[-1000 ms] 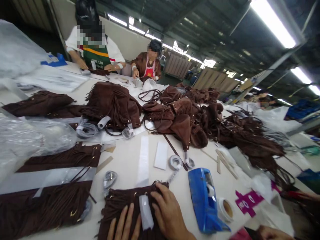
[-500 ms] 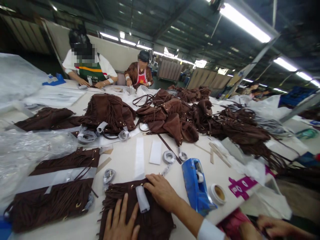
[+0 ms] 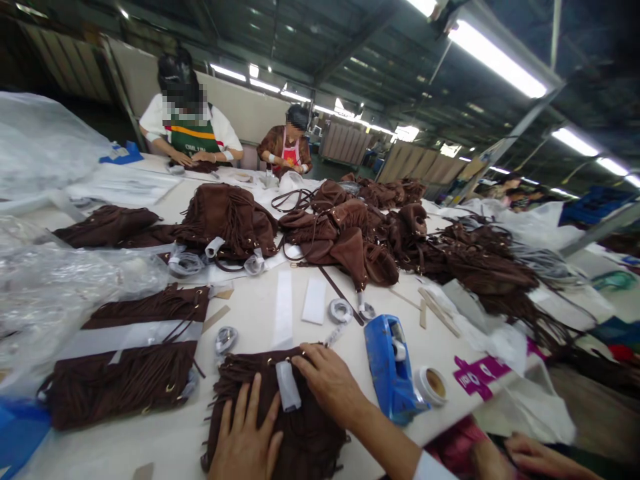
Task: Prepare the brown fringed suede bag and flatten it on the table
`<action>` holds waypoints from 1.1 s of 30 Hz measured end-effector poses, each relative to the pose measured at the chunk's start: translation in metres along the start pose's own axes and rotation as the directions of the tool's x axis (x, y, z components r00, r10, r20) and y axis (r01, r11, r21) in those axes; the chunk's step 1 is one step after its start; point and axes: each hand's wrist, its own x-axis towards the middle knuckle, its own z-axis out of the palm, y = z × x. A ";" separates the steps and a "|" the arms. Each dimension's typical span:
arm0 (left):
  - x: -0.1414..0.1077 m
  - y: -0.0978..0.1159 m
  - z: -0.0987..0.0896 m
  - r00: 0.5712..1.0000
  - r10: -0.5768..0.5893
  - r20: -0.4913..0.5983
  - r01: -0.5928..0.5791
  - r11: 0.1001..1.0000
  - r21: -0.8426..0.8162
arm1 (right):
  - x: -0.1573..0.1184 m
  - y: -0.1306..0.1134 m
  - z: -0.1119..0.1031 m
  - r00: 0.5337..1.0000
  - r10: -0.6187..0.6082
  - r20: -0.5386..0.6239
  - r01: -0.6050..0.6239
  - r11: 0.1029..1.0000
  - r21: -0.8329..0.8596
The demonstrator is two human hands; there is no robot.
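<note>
A dark brown fringed bag (image 3: 313,437) lies flat on the table at the bottom centre. My left hand (image 3: 247,433) rests palm down on its left part, fingers spread. Across the bag's upper right edge lies my right hand (image 3: 333,387), fingers stretched out and flat. Between the hands, a white wrapped piece (image 3: 288,387) sits on the bag near its gold eyelets. Just beyond the bag's upper left corner is a small wrapped coil (image 3: 226,340). A long white paper strip (image 3: 283,310) extends away behind the bag.
Right of my hands stand a blue tape dispenser (image 3: 387,367) and a tape roll (image 3: 431,385). Another fringed bag (image 3: 120,380) with a white band lies left. Brown bags (image 3: 345,233) are heaped behind. Two people work across the table; another person's hands (image 3: 535,457) show lower right.
The view has shifted slightly, so the table's left side sits further right. Both hands stay on the bag, with the right hand's fingers slightly shifted at its top edge.
</note>
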 end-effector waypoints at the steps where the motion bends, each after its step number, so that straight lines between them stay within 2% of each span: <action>1: 0.000 0.001 -0.001 1.000 -0.011 -0.003 0.011 1.000 -0.010 | 0.000 0.003 0.006 0.998 -0.057 -0.001 0.057 0.998 0.001; 2: 0.000 0.001 -0.002 1.000 -0.016 -0.013 0.015 1.000 -0.019 | -0.003 0.009 0.011 0.999 -0.042 0.016 0.042 0.999 -0.024; 4: 0.000 0.001 -0.002 0.999 -0.007 -0.045 0.005 0.999 -0.032 | -0.013 0.021 0.014 0.982 0.181 0.050 -0.174 0.978 -0.117; 6: 0.000 0.001 -0.002 0.999 0.003 -0.053 -0.005 0.999 -0.041 | -0.025 0.026 0.007 0.907 0.421 0.021 -0.411 0.894 -0.177; 7: 0.001 0.001 -0.003 0.999 0.002 -0.044 -0.004 0.999 -0.047 | -0.030 0.023 0.002 0.886 0.464 0.004 -0.458 0.874 -0.161; 8: 0.001 0.002 -0.004 1.000 -0.005 -0.027 0.003 0.999 -0.053 | -0.035 0.017 -0.004 0.894 0.448 0.000 -0.445 0.889 -0.107; 10: 0.002 0.002 -0.008 1.000 -0.021 0.009 0.022 0.997 -0.068 | -0.044 -0.004 -0.012 0.955 0.296 0.024 -0.297 0.951 0.087; 13: 0.002 0.003 -0.012 0.999 -0.023 0.045 0.027 0.996 -0.086 | -0.055 -0.038 -0.013 0.998 0.055 0.042 -0.066 0.932 0.357; 15: 0.002 0.003 -0.013 0.998 -0.009 0.059 0.015 0.995 -0.094 | -0.061 -0.055 -0.008 1.000 -0.024 0.011 0.018 0.914 0.406; 18: 0.001 0.002 -0.013 0.997 -0.006 0.074 0.014 0.995 -0.096 | -0.065 -0.067 0.003 0.994 -0.103 -0.035 0.109 0.931 0.349; 20: 0.000 0.002 -0.013 0.997 -0.013 0.077 0.020 0.995 -0.097 | -0.069 -0.064 0.009 0.992 -0.118 -0.042 0.125 0.954 0.271; 22: 0.000 0.003 -0.013 0.997 -0.020 0.073 0.028 0.995 -0.100 | -0.079 -0.053 0.014 0.996 -0.085 -0.034 0.089 0.979 0.185; 25: 0.001 0.003 -0.012 0.998 -0.028 0.059 0.034 0.994 -0.099 | -0.101 -0.033 0.017 0.985 0.102 -0.140 -0.098 0.995 0.034; 27: 0.001 0.003 -0.011 0.998 -0.029 0.050 0.034 0.995 -0.095 | -0.110 -0.027 0.014 0.934 0.261 -0.246 -0.276 0.961 -0.031; 29: 0.001 0.003 -0.010 0.998 -0.032 0.047 0.036 0.996 -0.087 | -0.107 -0.034 0.010 0.895 0.337 -0.293 -0.359 0.933 -0.022; 30: 0.001 0.003 -0.009 0.998 -0.034 0.046 0.038 0.996 -0.081 | -0.102 -0.041 0.009 0.902 0.320 -0.289 -0.332 0.943 0.008; 31: 0.001 0.003 -0.009 0.998 -0.035 0.046 0.038 0.996 -0.075 | -0.095 -0.048 0.009 0.926 0.253 -0.279 -0.251 0.967 0.044; 33: 0.001 0.004 -0.008 0.999 -0.036 0.040 0.038 0.997 -0.060 | -0.083 -0.059 0.014 0.966 0.020 -0.259 0.004 0.995 0.095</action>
